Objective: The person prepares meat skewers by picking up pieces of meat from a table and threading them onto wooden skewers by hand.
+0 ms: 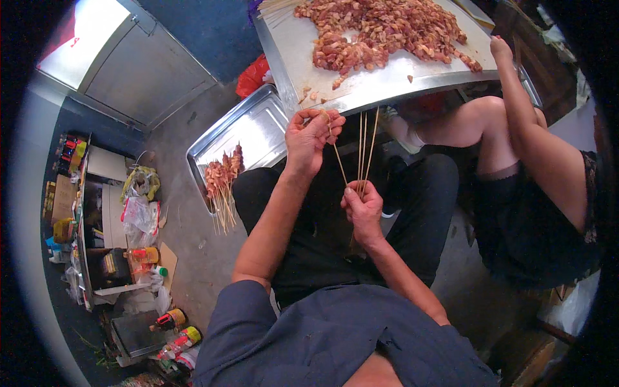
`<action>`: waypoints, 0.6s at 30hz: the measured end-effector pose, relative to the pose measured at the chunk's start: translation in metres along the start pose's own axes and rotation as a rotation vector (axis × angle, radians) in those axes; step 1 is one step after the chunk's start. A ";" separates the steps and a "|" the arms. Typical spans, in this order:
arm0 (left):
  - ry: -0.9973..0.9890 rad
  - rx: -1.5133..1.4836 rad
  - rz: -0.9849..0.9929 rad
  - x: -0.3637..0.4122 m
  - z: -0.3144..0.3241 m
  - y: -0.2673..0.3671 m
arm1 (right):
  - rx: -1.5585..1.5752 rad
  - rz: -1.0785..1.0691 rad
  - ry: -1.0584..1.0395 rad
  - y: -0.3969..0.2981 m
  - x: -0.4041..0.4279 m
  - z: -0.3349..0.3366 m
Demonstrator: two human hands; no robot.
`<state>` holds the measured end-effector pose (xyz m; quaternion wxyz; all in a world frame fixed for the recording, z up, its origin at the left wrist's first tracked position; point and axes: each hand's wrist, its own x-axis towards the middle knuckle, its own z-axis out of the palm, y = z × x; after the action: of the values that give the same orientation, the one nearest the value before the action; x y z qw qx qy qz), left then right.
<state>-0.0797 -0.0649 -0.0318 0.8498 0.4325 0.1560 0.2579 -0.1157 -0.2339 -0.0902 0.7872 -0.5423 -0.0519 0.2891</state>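
Note:
My right hand (363,209) grips several thin wooden skewers (362,145), which fan upward over my lap. One of them, a separate skewer (340,162), slants up to my left hand (312,135). There, my left fingers are pinched around a small piece of raw meat (329,120) at its upper end, partly hidden by the fingers. Just beyond this hand is the near edge of a metal-rimmed table (285,58), bearing a large heap of raw cut meat (387,34). A few loose scraps lie near the table's corner.
On my left, a metal tray (258,121) carries several loaded meat skewers (225,171), their sticks over its rim. Bare skewers (280,9) lie at the table's far left. Another person's bent leg (454,123) and hand (502,51) are at right. Cluttered shelves (109,217) with bottles line the left wall.

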 end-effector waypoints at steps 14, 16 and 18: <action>0.024 -0.014 0.037 -0.004 -0.004 -0.005 | -0.014 -0.017 0.004 0.001 -0.003 0.001; -0.007 -0.033 0.012 -0.004 -0.006 -0.005 | -0.010 -0.017 0.013 0.003 -0.004 0.002; -0.009 -0.024 0.011 -0.004 -0.007 -0.006 | 0.015 -0.032 0.005 0.005 -0.005 0.002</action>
<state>-0.0847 -0.0655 -0.0402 0.8541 0.4242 0.1469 0.2626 -0.1223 -0.2333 -0.0925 0.7960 -0.5361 -0.0561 0.2755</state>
